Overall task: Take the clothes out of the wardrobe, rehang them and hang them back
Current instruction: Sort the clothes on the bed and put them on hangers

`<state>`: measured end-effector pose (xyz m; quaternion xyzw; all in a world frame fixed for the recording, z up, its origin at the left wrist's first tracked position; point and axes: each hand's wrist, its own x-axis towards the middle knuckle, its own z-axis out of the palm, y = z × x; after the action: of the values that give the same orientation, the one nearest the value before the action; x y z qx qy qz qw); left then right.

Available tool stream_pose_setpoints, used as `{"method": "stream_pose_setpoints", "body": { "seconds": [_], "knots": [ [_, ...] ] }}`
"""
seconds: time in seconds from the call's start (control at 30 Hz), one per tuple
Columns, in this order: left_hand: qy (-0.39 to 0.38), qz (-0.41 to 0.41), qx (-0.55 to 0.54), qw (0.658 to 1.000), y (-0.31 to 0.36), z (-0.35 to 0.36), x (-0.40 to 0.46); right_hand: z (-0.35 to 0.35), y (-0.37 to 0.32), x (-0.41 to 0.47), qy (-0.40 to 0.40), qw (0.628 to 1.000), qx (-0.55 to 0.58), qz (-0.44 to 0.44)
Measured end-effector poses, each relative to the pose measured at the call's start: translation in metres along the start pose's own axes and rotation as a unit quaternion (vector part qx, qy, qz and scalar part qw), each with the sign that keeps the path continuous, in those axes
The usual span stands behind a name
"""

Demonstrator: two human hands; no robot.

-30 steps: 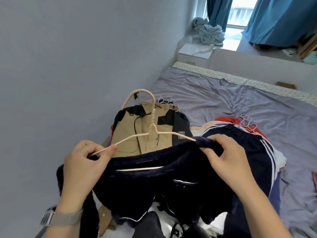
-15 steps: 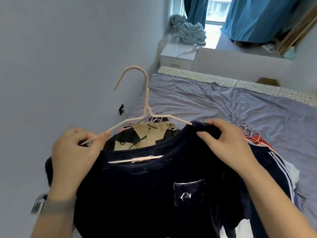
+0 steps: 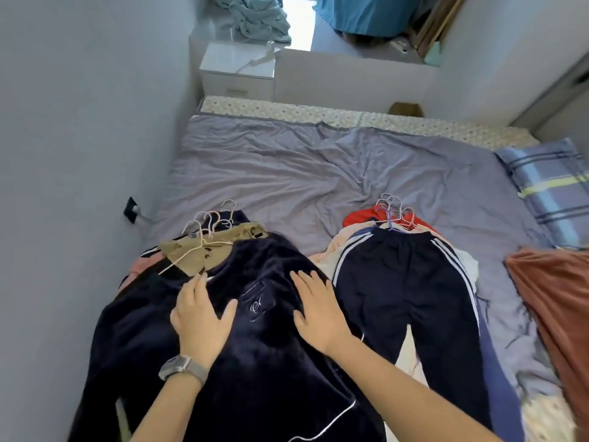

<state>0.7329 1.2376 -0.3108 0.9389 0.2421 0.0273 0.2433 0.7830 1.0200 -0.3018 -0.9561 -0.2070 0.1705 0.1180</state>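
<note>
Dark navy top point(image 3: 264, 362) (white piping, chest pocket) lies flat on left clothes pile; beige hanger point(image 3: 194, 253) at its collar.

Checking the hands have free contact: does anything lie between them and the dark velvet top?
Nothing visible does. The left hand and right hand both rest flat, directly on the dark velvet top.

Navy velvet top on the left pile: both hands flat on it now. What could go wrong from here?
1. The cream hanger shows bare wire left of the collar, so the navy velvet top may be only partly hung and could slip off when lifted.
2. Its hook lies among the left pile's hanger hooks; lifting could snag them.
3. The left hand and right hand only press flat; neither grips anything.
</note>
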Motion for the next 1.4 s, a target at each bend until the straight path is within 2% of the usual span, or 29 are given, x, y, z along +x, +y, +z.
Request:
{"method": "stream_pose_setpoints", "body": {
  "seconds": [0.1,0.2,0.27,0.37,0.5,0.77,0.9,1.0,1.13,1.23,1.4],
  "knots": [
    [-0.087,0.025,-0.018,0.996,0.021,0.036,-0.019,0.0,0.069,-0.027,0.003,0.992,0.071,0.1],
    [-0.152,0.044,-0.057,0.986,0.053,0.059,-0.025,0.001,0.154,-0.055,0.0,0.948,0.173,0.268],
    [-0.186,0.053,-0.068,0.979,0.079,0.071,-0.029,0.003,0.212,-0.076,-0.011,0.921,0.202,0.333],
    [-0.254,0.063,-0.101,0.96,0.123,0.091,-0.038,0.002,0.284,-0.106,-0.031,0.908,0.177,0.378],
    [-0.358,0.088,-0.075,0.926,0.195,0.128,-0.065,-0.001,0.367,-0.133,-0.063,0.912,0.166,0.371],
    [-0.28,0.004,-0.101,0.955,0.362,0.242,-0.127,-0.021,0.531,-0.112,-0.068,0.926,0.224,0.297],
    [-0.259,-0.014,-0.114,0.959,0.418,0.284,-0.133,-0.037,0.595,-0.079,-0.096,0.922,0.249,0.279],
    [-0.217,-0.07,-0.144,0.963,0.43,0.307,-0.118,-0.026,0.632,-0.05,-0.137,0.925,0.238,0.261],
    [-0.205,-0.172,-0.185,0.946,0.424,0.331,-0.097,-0.009,0.65,-0.008,-0.192,0.929,0.22,0.226],
    [-0.192,-0.22,-0.198,0.936,0.417,0.345,-0.09,-0.001,0.659,0.032,-0.148,0.943,0.227,0.195],
    [-0.162,-0.269,-0.21,0.926,0.403,0.358,-0.094,0.002,0.673,0.111,-0.029,0.956,0.252,0.15]
  ]
}}
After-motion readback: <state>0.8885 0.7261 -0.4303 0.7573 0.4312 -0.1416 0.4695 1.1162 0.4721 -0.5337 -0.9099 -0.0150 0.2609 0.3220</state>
